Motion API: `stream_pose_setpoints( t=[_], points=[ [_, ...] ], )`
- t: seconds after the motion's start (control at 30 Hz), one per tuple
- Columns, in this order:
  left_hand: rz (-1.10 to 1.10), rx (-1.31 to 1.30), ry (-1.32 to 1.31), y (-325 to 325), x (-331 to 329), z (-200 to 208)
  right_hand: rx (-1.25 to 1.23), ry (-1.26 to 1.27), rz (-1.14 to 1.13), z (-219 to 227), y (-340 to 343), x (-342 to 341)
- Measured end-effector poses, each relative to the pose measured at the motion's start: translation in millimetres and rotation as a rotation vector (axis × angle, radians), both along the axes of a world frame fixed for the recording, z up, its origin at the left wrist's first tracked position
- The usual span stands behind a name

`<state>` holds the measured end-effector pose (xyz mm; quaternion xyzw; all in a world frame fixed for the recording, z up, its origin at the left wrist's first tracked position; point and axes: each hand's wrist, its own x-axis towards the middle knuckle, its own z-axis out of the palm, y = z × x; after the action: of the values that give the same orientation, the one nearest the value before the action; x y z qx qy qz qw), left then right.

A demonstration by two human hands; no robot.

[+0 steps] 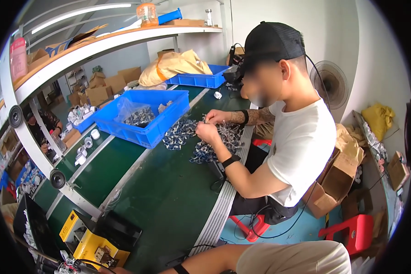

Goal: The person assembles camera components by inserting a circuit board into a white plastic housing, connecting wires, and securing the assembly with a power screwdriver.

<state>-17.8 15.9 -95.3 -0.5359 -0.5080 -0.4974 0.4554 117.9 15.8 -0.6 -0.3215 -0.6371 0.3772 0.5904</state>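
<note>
Along the lower edge comes my right forearm (210, 261), with a beige sleeve (297, 259) and a dark wristband. My right hand is almost wholly cut off by the lower edge, so its fingers do not show. Nearest to it are a yellow and black machine (98, 250) and a tangle of thin wires (68, 266). My left hand is out of the picture. Across the green bench, a co-worker's two hands (210, 125) pinch something small above a pile of small blue parts with pale leads (205, 150).
A blue bin (144, 130) holding bagged parts stands on the green bench (155, 196). Round white fittings (82, 153) lie beyond a metal post (36, 150). Overhead runs a loaded shelf (109, 39). Red stools (351, 235) and a cardboard box (335, 180) stand at the right.
</note>
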Motion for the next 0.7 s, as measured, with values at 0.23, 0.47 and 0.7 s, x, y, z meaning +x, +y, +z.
stream_pose_setpoints(
  t=[0.23, 0.47, 0.7],
  points=[
    [-0.628, -0.385, -0.041, -15.6, 18.9, 56.4, 0.136, 0.056, -0.086, 4.7, 7.9, 4.6],
    [-0.820, -0.687, -0.214, -33.9, 3.0, 59.8, 0.121, 0.056, -0.047, 7.8, 5.0, 6.9],
    [-0.794, -0.618, -0.089, -30.9, 3.3, 65.8, 0.042, -0.015, -0.028, 6.5, 8.1, 10.3]
  ],
)
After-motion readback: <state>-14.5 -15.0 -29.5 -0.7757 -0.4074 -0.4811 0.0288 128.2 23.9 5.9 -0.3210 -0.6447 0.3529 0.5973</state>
